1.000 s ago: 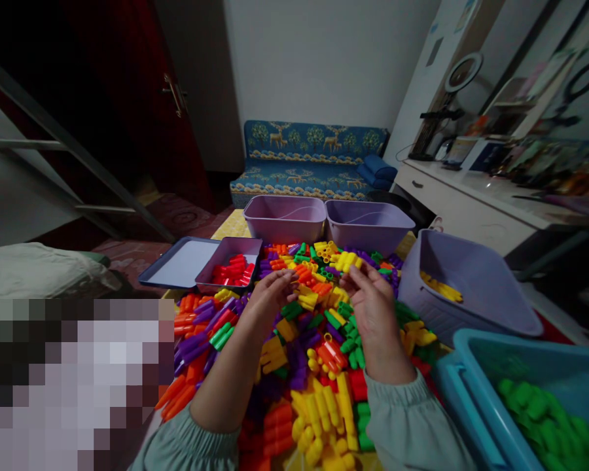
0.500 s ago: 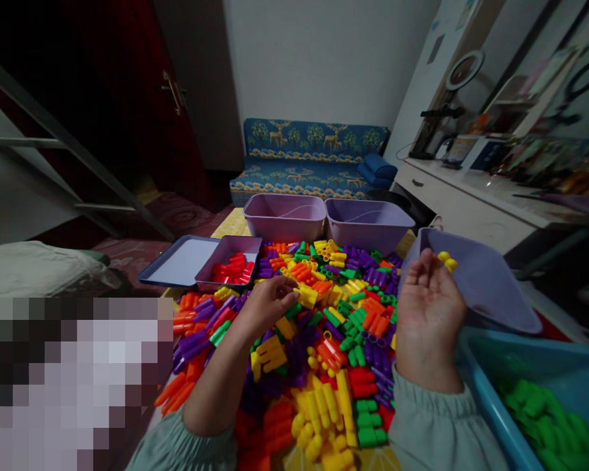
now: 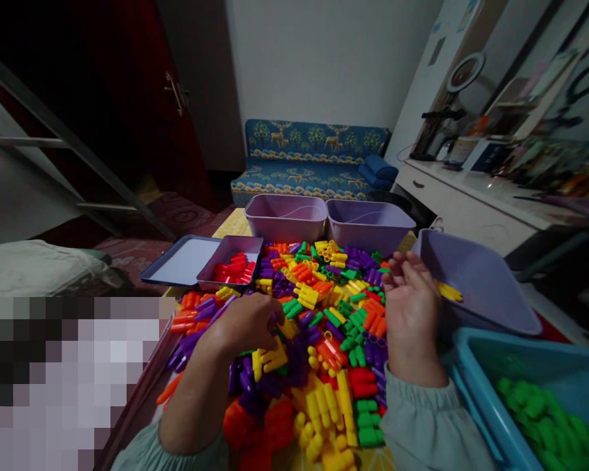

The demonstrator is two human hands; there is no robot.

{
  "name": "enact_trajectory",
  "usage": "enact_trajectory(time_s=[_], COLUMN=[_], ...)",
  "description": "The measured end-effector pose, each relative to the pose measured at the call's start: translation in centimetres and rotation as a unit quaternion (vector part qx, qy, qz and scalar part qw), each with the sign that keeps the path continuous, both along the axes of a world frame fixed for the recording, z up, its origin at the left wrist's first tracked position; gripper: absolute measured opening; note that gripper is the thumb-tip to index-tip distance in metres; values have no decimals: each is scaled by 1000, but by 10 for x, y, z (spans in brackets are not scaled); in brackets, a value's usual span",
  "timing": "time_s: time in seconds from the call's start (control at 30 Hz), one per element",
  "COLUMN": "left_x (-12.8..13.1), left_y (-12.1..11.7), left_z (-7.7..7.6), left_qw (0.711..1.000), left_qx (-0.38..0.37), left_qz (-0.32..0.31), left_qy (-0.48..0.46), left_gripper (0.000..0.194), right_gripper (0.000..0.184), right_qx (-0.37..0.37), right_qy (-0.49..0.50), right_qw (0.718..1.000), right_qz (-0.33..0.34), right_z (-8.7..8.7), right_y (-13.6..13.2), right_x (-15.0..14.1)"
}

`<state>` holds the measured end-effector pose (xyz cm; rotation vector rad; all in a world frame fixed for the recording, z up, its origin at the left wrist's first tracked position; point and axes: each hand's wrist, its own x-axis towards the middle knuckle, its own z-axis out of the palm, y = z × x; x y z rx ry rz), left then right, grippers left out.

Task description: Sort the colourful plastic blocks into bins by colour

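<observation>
My left hand (image 3: pixel 250 320) reaches down over the pile of plastic building blocks, its fingers bent and apart. Just below it lies a flat yellow block (image 3: pixel 269 356), and purple blocks (image 3: pixel 248 383) are close by. I cannot see whether the hidden fingertips touch any block. My right hand (image 3: pixel 412 294) is raised with loosely curled, separated fingers and nothing in it. It is beside the near wall of the right-hand purple bin (image 3: pixel 491 288), where a few yellow blocks (image 3: pixel 449 291) lie.
Two more purple bins (image 3: pixel 285 226) (image 3: pixel 370 226) stand at the table's far edge. A shallow box (image 3: pixel 209 278) holds red blocks (image 3: pixel 235 267), with a lid-like tray (image 3: pixel 179 261) beside it. At front right, a blue bin (image 3: pixel 476 353) contains green blocks (image 3: pixel 540 412).
My right hand carried yellow blocks to the right-hand bin, let them go there, and has come back slightly left. My left hand has moved nearer and lower over the pile.
</observation>
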<state>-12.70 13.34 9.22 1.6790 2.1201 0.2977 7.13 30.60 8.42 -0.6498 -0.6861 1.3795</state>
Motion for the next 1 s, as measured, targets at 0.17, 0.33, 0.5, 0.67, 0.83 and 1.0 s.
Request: enact_trajectory(time_s=[0.17, 0.33, 0.5, 0.67, 0.83, 1.0], left_x=[-1, -6, -2, 12, 30, 36], left_y=[5, 11, 23, 39, 49, 53], left_z=[-6, -8, -15, -31, -56, -69], left_qw=[1000, 993, 966, 953, 950, 957], left_qx=[15, 109, 216, 282, 308, 285], left_qz=[-4, 47, 143, 107, -12, -25], left_qy=[0, -13, 7, -23, -55, -35], left_gripper=[26, 23, 22, 19, 38, 51], right_gripper=[32, 43, 49, 53, 59, 63], right_qx=[100, 261, 276, 213, 183, 212], right_qy=[-303, -585, -761, -822, -839, -798], right_qw=[931, 752, 577, 504, 471, 530], right_qz=[178, 157, 112, 157, 204, 194], right_z=[-35, -44, -15, -16, -34, -47], right_y=[0, -2, 4, 13, 17, 22], right_x=[-26, -25, 18, 39, 28, 22])
